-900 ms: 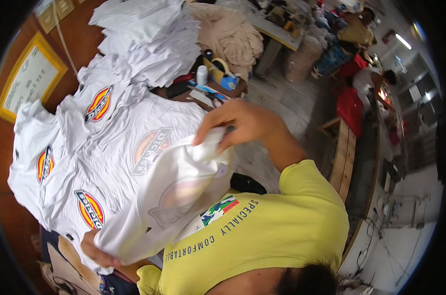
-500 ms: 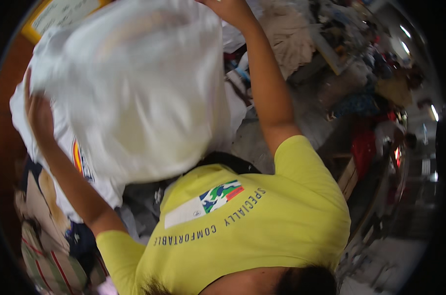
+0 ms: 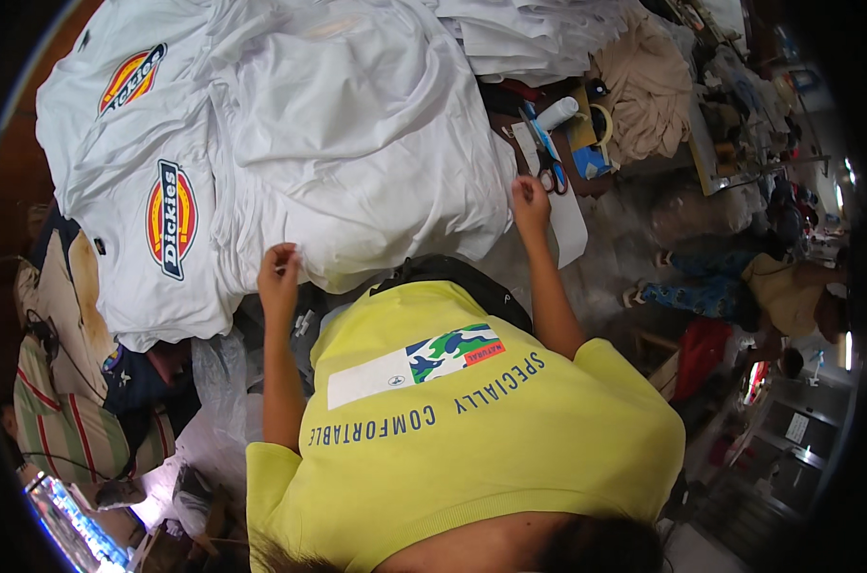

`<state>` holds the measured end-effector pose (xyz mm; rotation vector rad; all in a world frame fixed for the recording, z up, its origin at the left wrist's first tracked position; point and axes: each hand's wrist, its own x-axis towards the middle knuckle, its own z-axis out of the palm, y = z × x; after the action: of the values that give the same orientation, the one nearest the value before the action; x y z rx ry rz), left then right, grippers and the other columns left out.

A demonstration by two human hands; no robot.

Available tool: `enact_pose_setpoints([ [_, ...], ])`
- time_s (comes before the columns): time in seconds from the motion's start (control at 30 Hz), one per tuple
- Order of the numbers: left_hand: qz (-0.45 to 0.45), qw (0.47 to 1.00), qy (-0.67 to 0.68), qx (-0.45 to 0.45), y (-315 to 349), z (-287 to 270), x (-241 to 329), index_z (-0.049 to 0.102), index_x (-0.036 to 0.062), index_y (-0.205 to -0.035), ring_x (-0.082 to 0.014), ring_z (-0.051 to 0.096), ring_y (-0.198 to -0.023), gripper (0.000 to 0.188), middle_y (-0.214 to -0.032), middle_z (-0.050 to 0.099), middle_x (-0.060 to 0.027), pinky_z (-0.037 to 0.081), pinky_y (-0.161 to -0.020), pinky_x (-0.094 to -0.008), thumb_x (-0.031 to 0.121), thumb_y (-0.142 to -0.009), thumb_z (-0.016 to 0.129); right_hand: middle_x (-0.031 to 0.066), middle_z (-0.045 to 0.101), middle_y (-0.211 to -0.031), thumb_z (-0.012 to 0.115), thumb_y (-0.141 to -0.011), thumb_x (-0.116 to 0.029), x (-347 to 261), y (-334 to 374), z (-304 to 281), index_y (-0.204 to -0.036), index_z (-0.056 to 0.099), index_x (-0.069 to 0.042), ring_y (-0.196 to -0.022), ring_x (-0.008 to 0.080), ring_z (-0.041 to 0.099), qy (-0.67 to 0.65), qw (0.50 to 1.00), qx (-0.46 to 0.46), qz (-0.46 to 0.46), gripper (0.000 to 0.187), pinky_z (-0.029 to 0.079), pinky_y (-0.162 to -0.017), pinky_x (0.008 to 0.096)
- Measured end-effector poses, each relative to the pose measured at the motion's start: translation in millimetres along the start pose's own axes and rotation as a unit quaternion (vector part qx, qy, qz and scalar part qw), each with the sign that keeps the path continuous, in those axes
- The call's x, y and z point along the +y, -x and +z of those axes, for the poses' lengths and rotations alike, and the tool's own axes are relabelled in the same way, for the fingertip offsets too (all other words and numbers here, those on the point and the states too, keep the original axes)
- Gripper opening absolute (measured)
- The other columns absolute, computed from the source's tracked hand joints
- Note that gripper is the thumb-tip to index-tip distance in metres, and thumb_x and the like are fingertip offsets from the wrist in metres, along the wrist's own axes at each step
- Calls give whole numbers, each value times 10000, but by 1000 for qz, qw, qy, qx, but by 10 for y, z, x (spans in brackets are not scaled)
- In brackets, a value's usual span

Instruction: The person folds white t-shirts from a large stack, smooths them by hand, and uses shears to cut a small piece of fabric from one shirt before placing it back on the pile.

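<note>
A white T-shirt (image 3: 357, 143) lies spread over a pile of white shirts in front of me, its near edge hanging toward my body. My left hand (image 3: 278, 275) pinches that near edge with thumb and fingers together. At the shirt's right corner my right hand (image 3: 532, 205) is closed in a similar pinch, on the fabric's edge. Left of the spread shirt are more white T-shirts (image 3: 132, 220) with a red, yellow and dark blue printed badge.
Scissors (image 3: 551, 170), a white bottle or spool (image 3: 557, 113) and a roll of tape (image 3: 600, 126) lie right of the pile. Beige cloth (image 3: 643, 81) is heaped beyond. A striped bag (image 3: 75, 420) stands at the lower left. Another person (image 3: 739, 286) is at the far right.
The lifted, billowing white shirt has come down flat onto the pile. Both my hands have moved nearer my body, to its near edge.
</note>
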<state>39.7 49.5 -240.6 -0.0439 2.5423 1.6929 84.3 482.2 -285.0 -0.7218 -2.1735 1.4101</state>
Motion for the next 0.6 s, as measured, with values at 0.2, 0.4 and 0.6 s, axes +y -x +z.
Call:
enact_pose_setpoints([
  [0.2,237,964,-117,-24,-48,433,682,576,33,-906,-163,540,-687,128,-808,589,-64,419,-617,-276,40,-779,590,37,600,-817,530,-869,-357,578,410,-230,-965,577,-64,-643,121,545,37,966,-128,223,311,435,-559,240],
  [0.4,168,952,-13,-257,-272,858,1046,583,43,-975,-134,573,-756,178,-857,596,-56,450,-665,-263,25,-798,581,71,606,-906,481,-880,-327,476,756,-110,-1077,535,-37,-787,178,578,-248,852,-247,389,355,450,-717,323],
  [0.6,287,869,-3,-404,-182,1483,1178,520,58,-1101,-214,577,-817,371,-1012,558,-86,463,-739,-307,84,-753,645,82,592,-1067,506,-871,-144,27,942,-154,-1118,518,9,-976,173,566,-376,835,-276,291,291,429,-853,297],
])
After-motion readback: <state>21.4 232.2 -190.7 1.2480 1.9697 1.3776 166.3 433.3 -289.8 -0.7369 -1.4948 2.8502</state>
